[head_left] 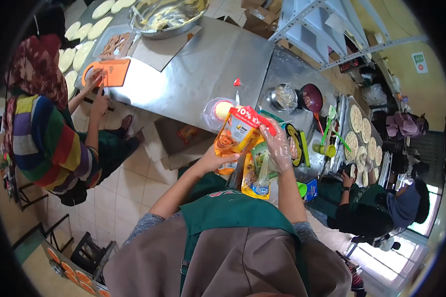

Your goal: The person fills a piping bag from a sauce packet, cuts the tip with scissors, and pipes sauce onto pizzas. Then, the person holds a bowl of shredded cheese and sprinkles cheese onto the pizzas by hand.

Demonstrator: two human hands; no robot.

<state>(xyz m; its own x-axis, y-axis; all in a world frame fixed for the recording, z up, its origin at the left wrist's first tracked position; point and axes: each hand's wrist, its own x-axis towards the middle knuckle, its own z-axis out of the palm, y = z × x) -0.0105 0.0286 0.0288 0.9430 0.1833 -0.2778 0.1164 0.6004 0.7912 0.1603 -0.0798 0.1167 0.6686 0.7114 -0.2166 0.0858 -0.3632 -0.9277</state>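
Centre of frame: orange packet with red top band (239, 129), tilted, in both hands of the wearer, in front of the worktop (203, 67) edge. Band reads "10%", with more lettering too small to read.

Left hand (217, 159), bare: closed on the packet's lower left side, thumb across the front. Right hand (278, 148), in a clear plastic glove: closed on the packet's upper right edge. Just below the right hand, a yellow packet (256, 189) with a green patch above it, partly covered; cannot tell whether the fingers also grip it.

Directly behind the held packet, on the worktop: a round pale block with red rim (223, 110) in clear plastic. Right of it, a metal bowl (284, 97) with plastic inside, beside a dark red bowl (310, 97). Farther right, a yellow-green cup (327, 150) and a tray of flat rounds (356, 119).

Upper left: a large smeared metal bowl (168, 32); near it an orange cutting board (118, 74), where a co-worker in a striped top (59, 143) has both hands.
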